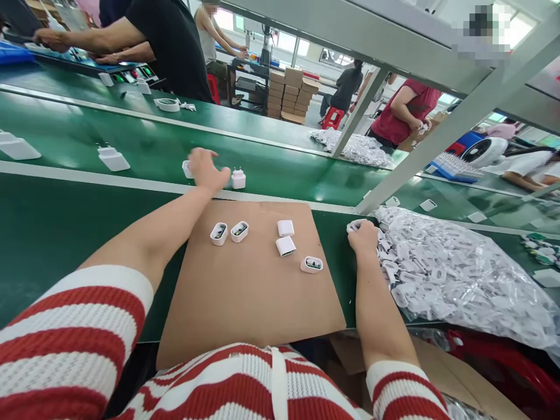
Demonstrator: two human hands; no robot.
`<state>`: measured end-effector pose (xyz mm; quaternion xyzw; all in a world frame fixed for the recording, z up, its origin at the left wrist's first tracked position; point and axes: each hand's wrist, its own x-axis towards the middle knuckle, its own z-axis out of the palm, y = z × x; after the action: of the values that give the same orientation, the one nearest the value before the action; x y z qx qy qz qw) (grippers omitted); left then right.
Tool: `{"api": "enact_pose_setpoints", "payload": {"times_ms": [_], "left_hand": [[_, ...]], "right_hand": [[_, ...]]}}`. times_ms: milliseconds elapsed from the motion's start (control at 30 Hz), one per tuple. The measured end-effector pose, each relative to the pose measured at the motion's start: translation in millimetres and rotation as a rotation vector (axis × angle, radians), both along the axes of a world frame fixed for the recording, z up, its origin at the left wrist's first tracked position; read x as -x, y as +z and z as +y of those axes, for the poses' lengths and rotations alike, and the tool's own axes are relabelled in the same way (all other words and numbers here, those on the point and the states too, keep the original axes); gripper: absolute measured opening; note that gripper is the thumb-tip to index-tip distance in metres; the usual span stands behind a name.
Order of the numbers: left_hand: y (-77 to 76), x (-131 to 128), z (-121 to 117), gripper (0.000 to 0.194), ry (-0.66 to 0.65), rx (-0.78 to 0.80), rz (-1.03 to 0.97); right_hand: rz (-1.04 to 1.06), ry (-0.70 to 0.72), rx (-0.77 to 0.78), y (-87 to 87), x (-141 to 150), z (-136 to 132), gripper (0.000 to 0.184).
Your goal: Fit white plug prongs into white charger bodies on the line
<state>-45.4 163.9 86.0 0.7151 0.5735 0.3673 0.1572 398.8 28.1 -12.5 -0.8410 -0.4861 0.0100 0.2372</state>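
My left hand (206, 170) reaches over the green conveyor belt with its fingers apart, holding nothing. On its left side a white charger (188, 169) is partly hidden by the hand; to its right a white plug charger (238, 178) stands with its pins up. My right hand (364, 237) is closed on a small white plastic piece (353, 226) beside the clear bag (464, 280) of similar white pieces. On the brown cardboard sheet (254, 297) lie several white charger housings (240, 231), some with their open ends and circuit boards showing.
More white chargers (112, 158) lie along the belt. A slanted metal post (420, 134) rises behind the bag. Small circuit boards (542, 249) sit at the far right. Across the belt, a person in a black shirt (170, 46) works, and other people are farther back.
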Motion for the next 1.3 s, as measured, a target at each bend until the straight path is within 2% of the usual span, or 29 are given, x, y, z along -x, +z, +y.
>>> {"api": "enact_pose_setpoints", "payload": {"times_ms": [67, 100, 233, 333, 400, 433, 500, 600, 667, 733, 833, 900, 967, 1100, 1300], "left_hand": [[-2.5, 20.7, 9.9, 0.072, 0.296, 0.000, -0.035], [-4.4, 32.3, 16.2, 0.080, 0.390, 0.029, -0.050], [-9.2, 72.6, 44.7, 0.099, 0.427, 0.168, -0.042], [-1.2, 74.6, 46.5, 0.101, 0.376, 0.055, -0.051], [9.4, 59.1, 21.9, 0.102, 0.277, -0.093, -0.078], [14.7, 48.0, 0.9, 0.095, 0.140, -0.122, -0.062], [21.0, 23.1, -53.0, 0.069, -0.030, -0.228, 0.016], [10.9, -12.2, -134.4, 0.041, -0.344, -0.167, 0.070], [-8.5, -29.8, -170.2, 0.031, -0.552, -0.091, 0.077], [-31.9, -40.8, -187.3, 0.029, -0.674, -0.033, 0.065], [-62.6, -47.1, -191.3, 0.031, -0.719, 0.075, -0.006], [-76.4, -47.6, -189.3, 0.048, -0.698, 0.189, -0.097], [-84.4, -47.4, -187.5, 0.061, -0.671, 0.270, -0.165], [-88.6, -47.4, -185.5, 0.032, -0.691, 0.269, -0.189], [-88.6, -47.1, -183.5, 0.021, -0.732, 0.258, -0.256]], "right_hand": [[0.043, 0.017, -0.084, 5.4, 9.5, 0.0, 0.017], [0.117, 0.036, -0.139, 9.3, 16.2, -0.4, 0.020], [0.697, 0.228, -0.286, 32.4, 47.3, -6.7, 0.032], [1.046, 0.404, -0.256, 52.8, 66.0, -16.7, 0.037], [1.200, 0.480, -0.245, 64.3, 75.7, -25.4, 0.038], [1.251, 0.508, -0.236, 68.9, 80.3, -30.3, 0.039], [1.309, 0.549, -0.214, 75.1, 90.3, -40.6, 0.040], [1.326, 0.589, -0.192, 77.7, 107.5, -57.2, 0.041], [1.287, 0.602, -0.188, 76.1, 120.3, -69.0, 0.039], [1.173, 0.613, -0.173, 73.3, 133.2, -81.4, 0.033], [0.822, 0.711, -0.144, 67.9, 150.9, -98.5, 0.022], [0.553, 0.796, -0.142, 63.8, 160.5, -106.3, 0.022], [0.347, 0.827, -0.144, 59.6, 168.5, -110.0, 0.025], [0.099, 0.888, -0.090, 56.3, 183.3, -107.9, 0.029], [-0.178, 1.047, -0.031, 62.7, 199.9, -99.3, 0.030]]}}
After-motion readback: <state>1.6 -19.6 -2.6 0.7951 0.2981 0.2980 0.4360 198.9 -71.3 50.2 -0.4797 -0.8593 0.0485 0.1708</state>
